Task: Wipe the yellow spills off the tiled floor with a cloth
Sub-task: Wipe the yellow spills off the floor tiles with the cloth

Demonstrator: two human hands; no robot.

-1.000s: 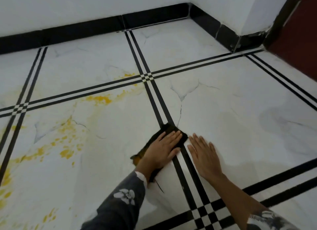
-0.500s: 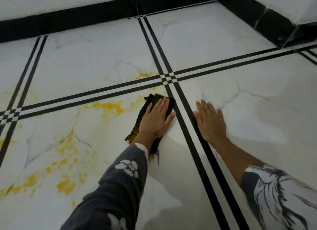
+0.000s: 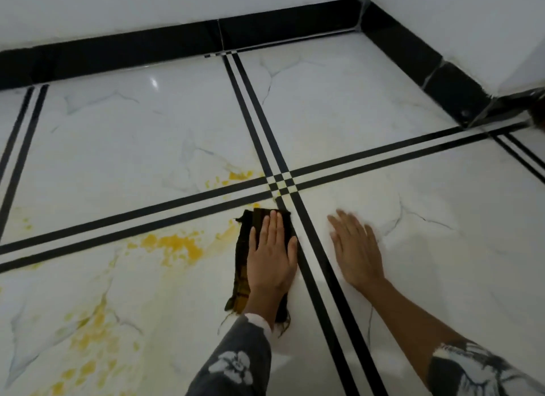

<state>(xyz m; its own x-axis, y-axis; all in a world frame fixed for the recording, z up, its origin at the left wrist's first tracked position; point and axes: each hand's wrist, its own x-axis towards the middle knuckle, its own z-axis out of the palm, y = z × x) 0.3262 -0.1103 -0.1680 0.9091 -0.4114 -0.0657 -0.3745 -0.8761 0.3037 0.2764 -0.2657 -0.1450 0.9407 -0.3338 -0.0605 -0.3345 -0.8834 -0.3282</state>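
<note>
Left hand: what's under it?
The left hand lies flat on a dark cloth pressed to the tiled floor. Cloth shows around the fingers and wrist; any yellow spill beneath is covered.

The left hand lies flat on the cloth, which lies on the floor; the cloth's far end sits at 7 o'clock of the line crossing, just beside it; the right hand rests flat on the floor at 3 o'clock of the left hand, the double line between them; the nearest spill lies at 9 o'clock of the cloth; smaller spills lie at 9 o'clock of the crossing; more spills at 8 o'clock of the cloth; the skirting runs along 12 o'clock.
</note>
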